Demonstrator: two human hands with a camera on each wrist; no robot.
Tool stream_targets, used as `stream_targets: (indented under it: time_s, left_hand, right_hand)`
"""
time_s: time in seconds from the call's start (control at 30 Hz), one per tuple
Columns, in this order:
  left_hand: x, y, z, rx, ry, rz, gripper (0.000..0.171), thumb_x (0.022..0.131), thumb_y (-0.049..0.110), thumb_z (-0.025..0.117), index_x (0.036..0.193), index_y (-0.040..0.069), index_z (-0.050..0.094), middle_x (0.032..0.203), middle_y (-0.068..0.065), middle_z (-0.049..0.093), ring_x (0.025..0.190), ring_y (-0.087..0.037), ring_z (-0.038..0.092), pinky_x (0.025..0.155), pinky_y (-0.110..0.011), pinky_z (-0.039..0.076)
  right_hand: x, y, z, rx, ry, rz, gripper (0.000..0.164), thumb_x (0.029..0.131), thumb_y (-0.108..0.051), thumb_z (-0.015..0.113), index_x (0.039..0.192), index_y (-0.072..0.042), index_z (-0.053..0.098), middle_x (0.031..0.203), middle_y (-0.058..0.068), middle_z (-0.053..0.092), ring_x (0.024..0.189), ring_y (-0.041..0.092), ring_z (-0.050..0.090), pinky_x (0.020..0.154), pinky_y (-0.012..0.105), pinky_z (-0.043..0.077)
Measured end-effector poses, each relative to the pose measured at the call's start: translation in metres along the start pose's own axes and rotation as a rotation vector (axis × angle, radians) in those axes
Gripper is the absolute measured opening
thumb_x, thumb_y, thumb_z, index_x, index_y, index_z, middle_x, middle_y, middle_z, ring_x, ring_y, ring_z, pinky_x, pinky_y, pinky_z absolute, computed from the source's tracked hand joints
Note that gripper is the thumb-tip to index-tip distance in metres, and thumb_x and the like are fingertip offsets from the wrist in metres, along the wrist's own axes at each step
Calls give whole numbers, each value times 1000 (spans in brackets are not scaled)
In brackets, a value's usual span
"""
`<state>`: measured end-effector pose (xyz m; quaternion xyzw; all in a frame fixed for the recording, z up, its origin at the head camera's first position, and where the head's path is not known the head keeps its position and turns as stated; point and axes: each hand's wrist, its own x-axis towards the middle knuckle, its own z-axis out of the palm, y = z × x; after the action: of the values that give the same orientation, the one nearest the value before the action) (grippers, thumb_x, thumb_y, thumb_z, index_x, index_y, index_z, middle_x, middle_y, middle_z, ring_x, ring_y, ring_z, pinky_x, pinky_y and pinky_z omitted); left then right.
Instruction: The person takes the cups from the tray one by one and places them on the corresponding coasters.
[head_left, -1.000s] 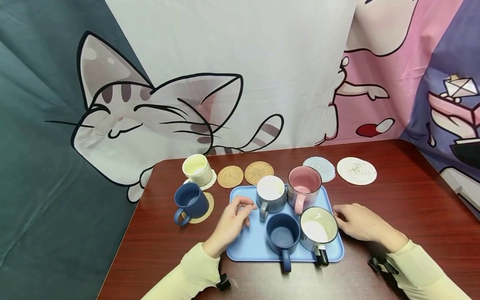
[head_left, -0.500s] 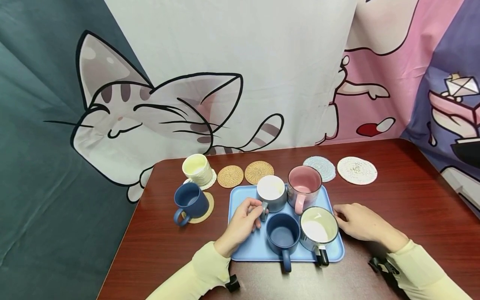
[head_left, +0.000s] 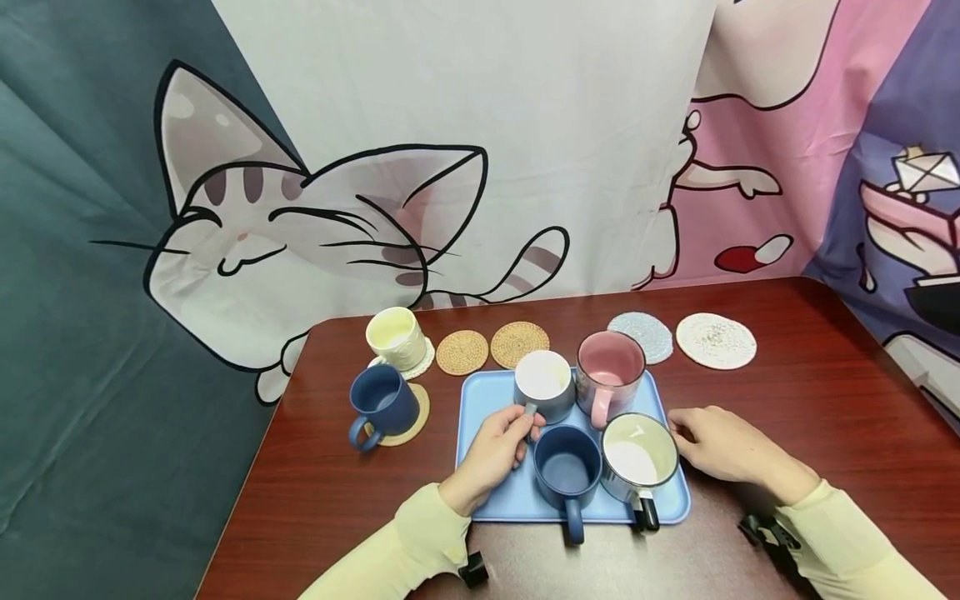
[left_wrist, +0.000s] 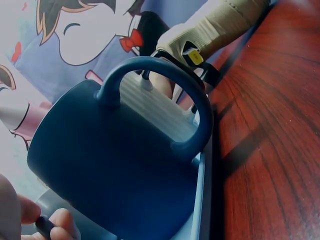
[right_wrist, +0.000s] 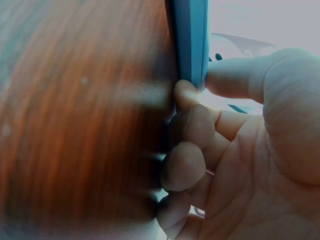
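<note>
My left hand (head_left: 491, 454) pinches the handle of the grey mug (head_left: 553, 407), which is white inside and stands on the blue tray (head_left: 480, 400). In the left wrist view the fingertips close on that dark handle (left_wrist: 44, 226), and a navy mug (left_wrist: 115, 165) hides much of the grey one. My right hand (head_left: 716, 442) holds the tray's right edge; the right wrist view has the thumb on one side of the rim (right_wrist: 192, 45) and curled fingers on the other. Also on the tray are a pink mug (head_left: 610, 362) and a cream mug (head_left: 637, 454) with a black handle.
Left of the tray, a second navy mug (head_left: 382, 400) sits on a straw coaster (head_left: 420, 414). Behind it a cream cup (head_left: 397, 342) stands on a white coaster. Two woven coasters (head_left: 462, 352), a pale blue one (head_left: 647, 336) and a white one (head_left: 716, 340) lie along the back.
My left hand has moved right across the tray and taken hold of the grey mug's handle. The right hand stays at the tray's edge, and the mugs have not moved.
</note>
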<state>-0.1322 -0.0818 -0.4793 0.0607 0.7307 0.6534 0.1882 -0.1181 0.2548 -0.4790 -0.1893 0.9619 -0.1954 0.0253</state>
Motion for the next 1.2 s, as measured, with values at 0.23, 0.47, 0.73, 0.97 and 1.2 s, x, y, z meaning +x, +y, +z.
stream_targets:
  time_s: [0.23, 0.47, 0.73, 0.97, 1.2]
  left_hand:
    - [2, 0, 2, -32, -4, -15, 40, 111, 27, 46, 106, -7, 66, 81, 3, 51, 50, -6, 31, 48, -18, 30]
    - [4, -3, 0, -44, 36, -10, 36, 110, 22, 46, 100, -10, 59, 81, 3, 47, 54, -8, 33, 51, -17, 31]
    - [4, -3, -3, -64, 101, 11, 34, 110, 19, 44, 97, -10, 56, 82, 1, 47, 67, -12, 44, 61, -19, 40]
    - [3, -3, -7, -155, 112, -23, 28, 111, 16, 42, 92, -2, 54, 84, 1, 46, 74, -11, 44, 66, -19, 43]
    - [3, 2, -13, -188, 142, -14, 29, 110, 18, 42, 87, 5, 52, 82, 1, 45, 73, -11, 44, 69, -20, 42]
  right_hand:
    - [-1, 2, -1, -4, 5, 2, 32, 94, -13, 67, 71, -26, 48, 61, -14, 37, 58, 2, 37, 57, 23, 33]
    - [-2, 3, -1, -6, 15, 1, 32, 93, -13, 67, 71, -26, 48, 61, -14, 37, 58, 2, 36, 57, 23, 33]
    - [0, 2, 1, -13, 21, -7, 32, 93, -13, 68, 71, -26, 48, 61, -14, 37, 59, 4, 37, 58, 24, 33]
    - [0, 1, 1, -5, 9, -11, 32, 93, -14, 68, 71, -26, 48, 61, -14, 37, 59, 3, 37, 58, 24, 33]
    - [0, 0, 0, -5, 5, -9, 32, 93, -14, 68, 71, -26, 48, 61, -14, 37, 58, 3, 36, 57, 24, 33]
